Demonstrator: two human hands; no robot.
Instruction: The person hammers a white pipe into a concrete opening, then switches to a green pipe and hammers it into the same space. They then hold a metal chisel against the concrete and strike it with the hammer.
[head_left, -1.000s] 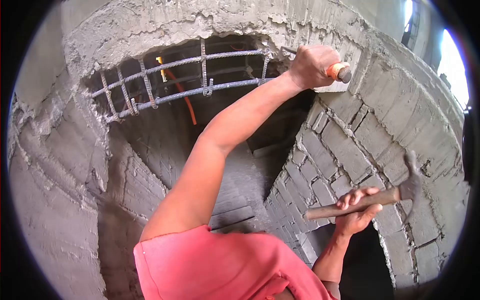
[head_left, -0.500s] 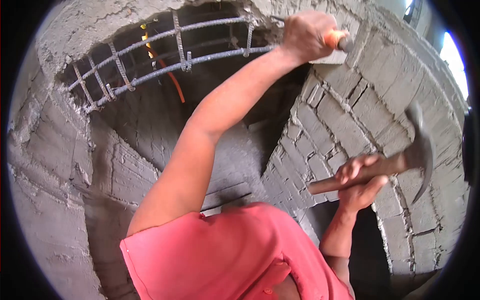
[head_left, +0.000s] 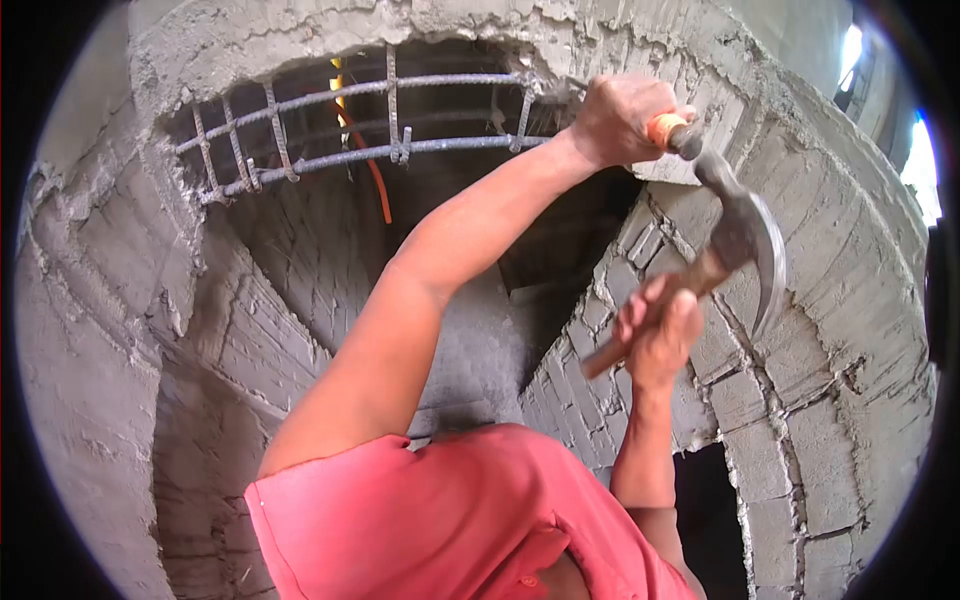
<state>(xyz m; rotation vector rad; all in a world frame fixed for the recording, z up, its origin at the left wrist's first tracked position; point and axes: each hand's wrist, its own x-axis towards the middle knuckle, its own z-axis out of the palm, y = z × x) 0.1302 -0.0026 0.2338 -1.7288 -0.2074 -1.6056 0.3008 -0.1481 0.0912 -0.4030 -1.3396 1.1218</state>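
Observation:
My left hand (head_left: pixel 628 120) is wrapped round a chisel (head_left: pixel 665 131) with an orange grip, raised to the concrete edge at the right end of the opening. The chisel's butt points right and its shaft runs left out of my fist toward the broken concrete (head_left: pixel 545 85). My right hand (head_left: pixel 657 335) grips the wooden handle of a claw hammer (head_left: pixel 735 235). The hammer's striking face is right at the butt of the chisel, and its curved claw points down to the right.
Ribbed steel rebar (head_left: pixel 340 158) crosses the opening at upper left, with an orange conduit (head_left: pixel 378 185) hanging behind it. A rough block wall (head_left: pixel 790 420) stands at right, and another grey wall (head_left: pixel 90 390) at left. Bright gaps show at upper right.
My right hand has swung the hammer up and left, from well away from the chisel to its butt. My left hand still holds the chisel; the view has tilted up slightly.

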